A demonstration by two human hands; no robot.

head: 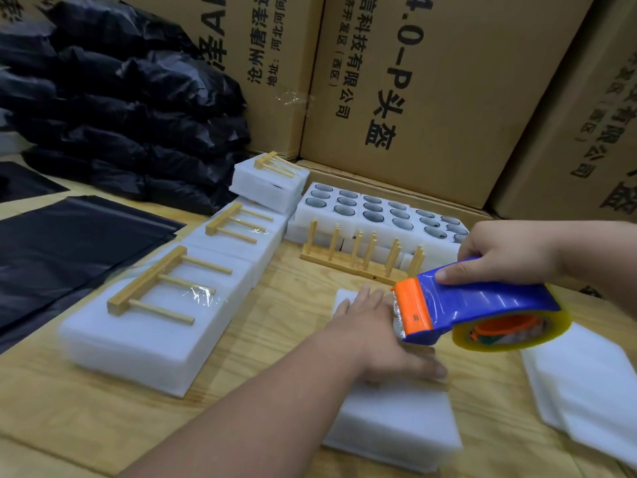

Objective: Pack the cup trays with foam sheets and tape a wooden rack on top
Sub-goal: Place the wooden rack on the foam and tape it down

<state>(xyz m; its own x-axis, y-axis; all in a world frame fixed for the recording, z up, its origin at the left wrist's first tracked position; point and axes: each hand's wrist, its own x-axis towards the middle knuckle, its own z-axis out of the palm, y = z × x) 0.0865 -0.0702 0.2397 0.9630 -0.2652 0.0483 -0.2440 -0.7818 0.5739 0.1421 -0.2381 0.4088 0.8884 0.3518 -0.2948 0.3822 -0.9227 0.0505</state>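
Foam pack (396, 415): left hand (372, 326) flat on it; right hand (510, 250) grips tape dispenser (482, 305).

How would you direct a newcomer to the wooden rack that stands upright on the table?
Start at the big cardboard boxes along the back wall, then drop to the white foam cup trays with round holes in front of them. The upright wooden rack stands on the table against their near side. Unlike the taped racks lying flat on foam packs, its pegs point up and it bears no tape.
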